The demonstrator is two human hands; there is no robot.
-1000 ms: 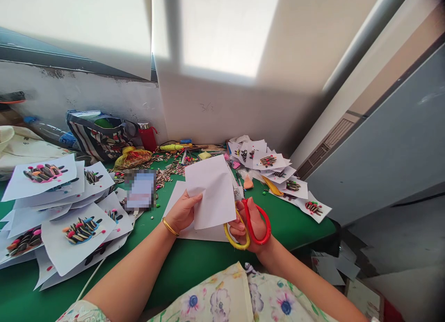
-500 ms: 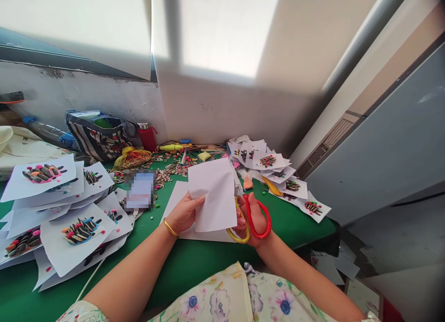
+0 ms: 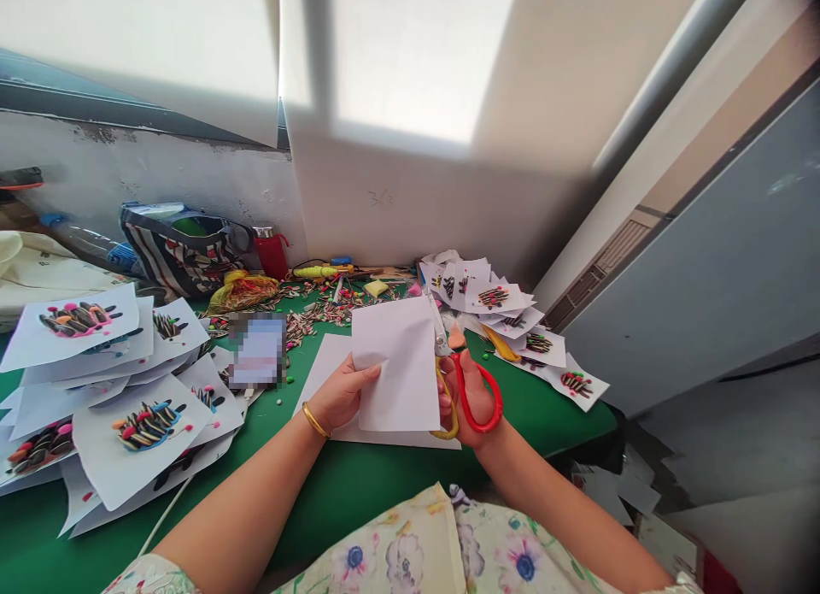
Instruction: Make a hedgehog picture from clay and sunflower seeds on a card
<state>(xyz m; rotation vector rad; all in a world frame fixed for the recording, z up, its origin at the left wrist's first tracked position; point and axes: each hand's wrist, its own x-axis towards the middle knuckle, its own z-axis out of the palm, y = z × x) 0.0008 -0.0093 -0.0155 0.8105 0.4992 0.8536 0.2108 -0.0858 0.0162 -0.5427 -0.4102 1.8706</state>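
My left hand (image 3: 342,393) pinches the left side of a white sheet of paper (image 3: 401,372), with the thumb on its face. In my right hand (image 3: 471,393) is a pair of scissors (image 3: 485,402) with one red and one yellow handle loop. The blades point away from me along the right edge of the sheet and are partly hidden by it. Beneath lies more white paper (image 3: 320,367) on the green tabletop (image 3: 377,474).
Cards with seed-and-clay decorations lie in a pile (image 3: 144,440) at left and another (image 3: 506,308) at right. Behind are scattered seeds (image 3: 307,325), a phone (image 3: 257,350) with a cable, a red bottle (image 3: 271,254) and a striped bag (image 3: 183,256).
The scissors' handle loops have drawn closer together, and the yellow one has moved right and up. The held sheet has shifted slightly to the right.
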